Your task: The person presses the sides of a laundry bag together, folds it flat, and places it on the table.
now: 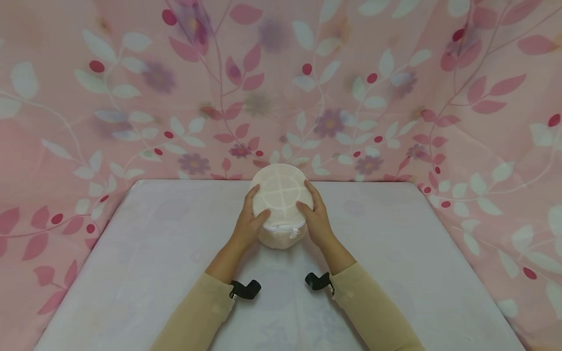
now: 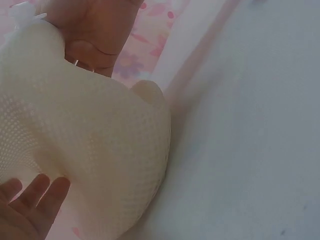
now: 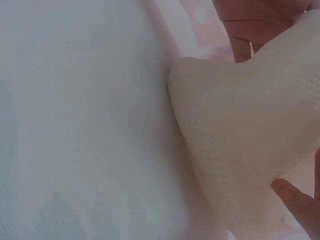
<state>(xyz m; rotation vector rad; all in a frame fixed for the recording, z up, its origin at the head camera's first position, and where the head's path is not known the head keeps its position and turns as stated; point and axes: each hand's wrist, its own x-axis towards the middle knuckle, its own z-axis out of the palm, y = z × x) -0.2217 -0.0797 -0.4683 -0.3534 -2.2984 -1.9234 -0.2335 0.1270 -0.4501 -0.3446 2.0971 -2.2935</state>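
Note:
A round, cream-white mesh laundry bag [image 1: 281, 195] with stitched seams stands tilted up at the middle of the table. Its zipper pull [image 1: 294, 233] hangs at the near side, toward the right. My left hand [image 1: 249, 223] grips the bag's left side, thumb on the mesh. On the opposite side my right hand [image 1: 319, 220] holds it the same way. Both wrist views show the bag's rounded wall [image 2: 115, 145] close to the table, and I cannot tell whether it touches. Most fingers behind the bag are hidden in the head view.
A white patterned cloth covers the table [image 1: 175, 219]. Pink floral fabric [image 1: 281, 87] hangs behind it and along both sides. Small black wrist-worn devices [image 1: 248, 289] stick inward from both sleeves.

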